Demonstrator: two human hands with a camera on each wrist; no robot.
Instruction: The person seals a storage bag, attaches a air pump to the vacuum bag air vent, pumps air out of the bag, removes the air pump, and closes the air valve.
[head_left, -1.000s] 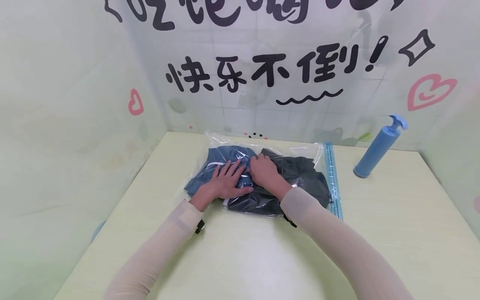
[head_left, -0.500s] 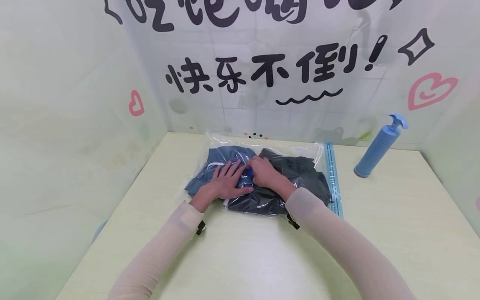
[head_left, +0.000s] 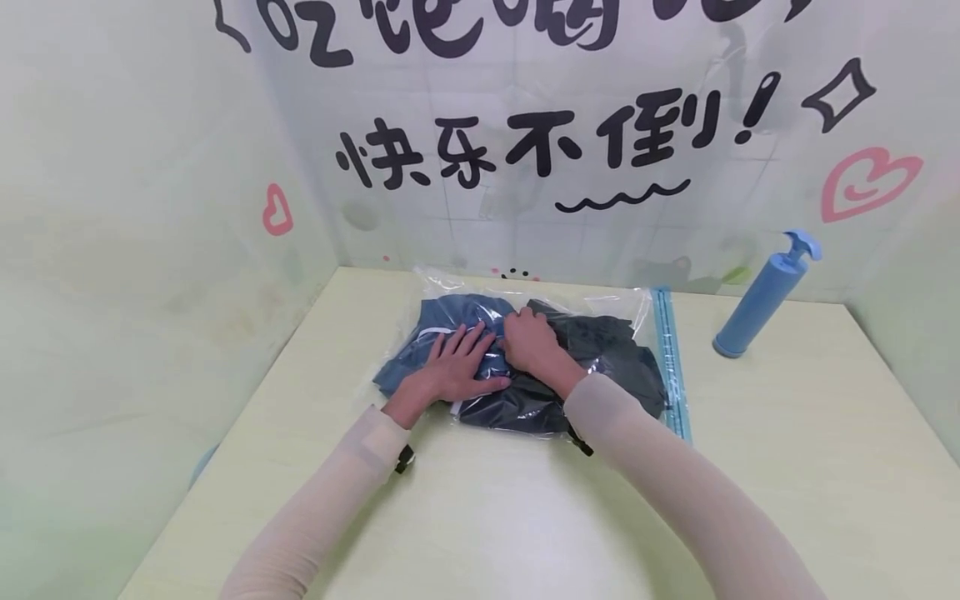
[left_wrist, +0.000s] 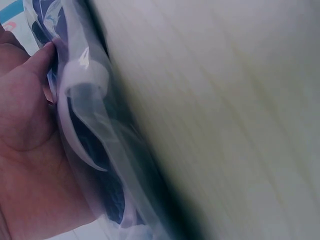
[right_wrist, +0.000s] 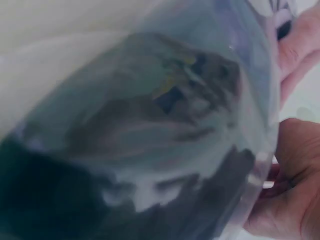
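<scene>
A clear vacuum storage bag (head_left: 611, 304) lies on the table, with blue clothing (head_left: 457, 308) in its left part and black clothing (head_left: 600, 333) in its right. My left hand (head_left: 453, 371) rests on the blue side with its fingers spread; the left wrist view shows that hand (left_wrist: 30, 110) against the bag's plastic (left_wrist: 85, 75). Beside it, near the bag's middle, the fingers of my right hand (head_left: 531, 340) curl around the blue valve cap, which they hide. Plastic over dark clothing (right_wrist: 150, 125) fills much of the right wrist view, with my right hand (right_wrist: 290, 185) at its edge.
A blue hand pump (head_left: 761, 304) stands on the table (head_left: 810, 442) to the right of the bag. The bag's turquoise zip edge (head_left: 672, 367) faces it. A printed wall (head_left: 517, 225) closes off the table's back edge.
My right hand turns back and forth at the bag's middle; the blue valve cap showed beside its fingers half a second ago and is covered now. My left hand stays in place.
</scene>
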